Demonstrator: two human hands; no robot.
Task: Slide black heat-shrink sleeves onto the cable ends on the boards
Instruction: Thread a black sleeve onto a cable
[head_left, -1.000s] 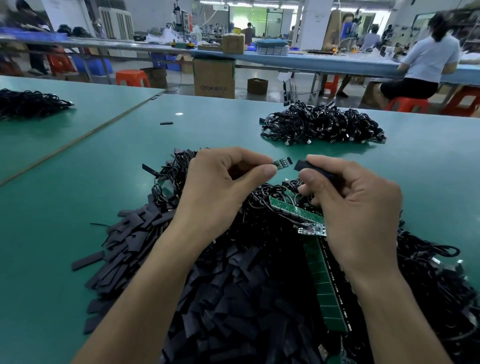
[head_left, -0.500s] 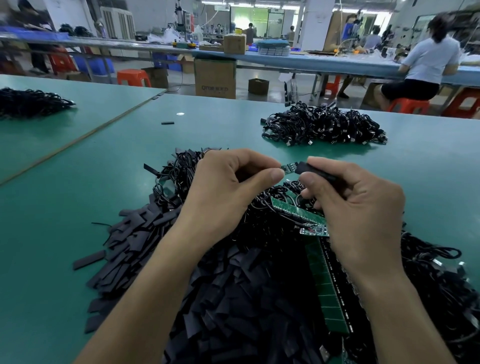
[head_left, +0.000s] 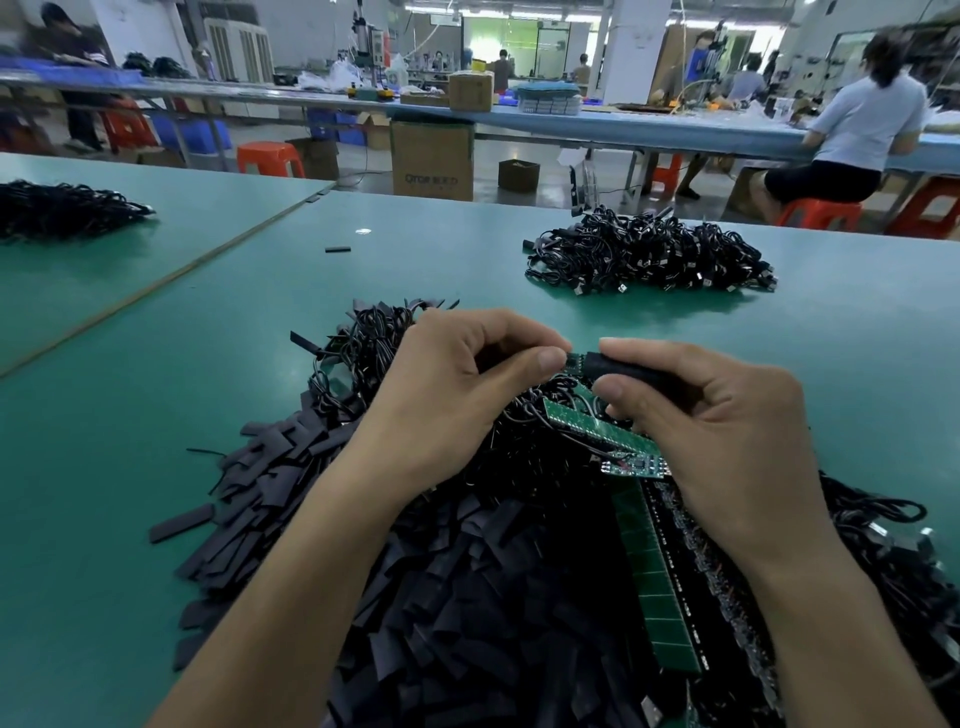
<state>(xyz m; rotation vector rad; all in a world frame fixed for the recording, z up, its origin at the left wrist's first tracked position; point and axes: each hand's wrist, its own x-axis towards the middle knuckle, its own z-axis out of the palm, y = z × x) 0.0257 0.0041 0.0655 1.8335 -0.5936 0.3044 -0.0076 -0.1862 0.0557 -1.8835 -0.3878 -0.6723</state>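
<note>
Heat-shrink sleeve (head_left: 618, 366) at frame centre, pinched in right hand (head_left: 727, 431) grip. Sleeve mouth meets board end (head_left: 574, 359), which left hand (head_left: 452, 405) grip pinches. Judged: sliding barely begun. Loose-sleeve pile (head_left: 467, 597) on table (head_left: 156, 415), lower centre, suggests many left. Cable pile (head_left: 644, 254) upper right, status unclear.

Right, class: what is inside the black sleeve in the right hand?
The small green board, pinched by the left hand, enters the black sleeve at its mouth. How far it reaches is hidden by the sleeve and right hand.
</note>
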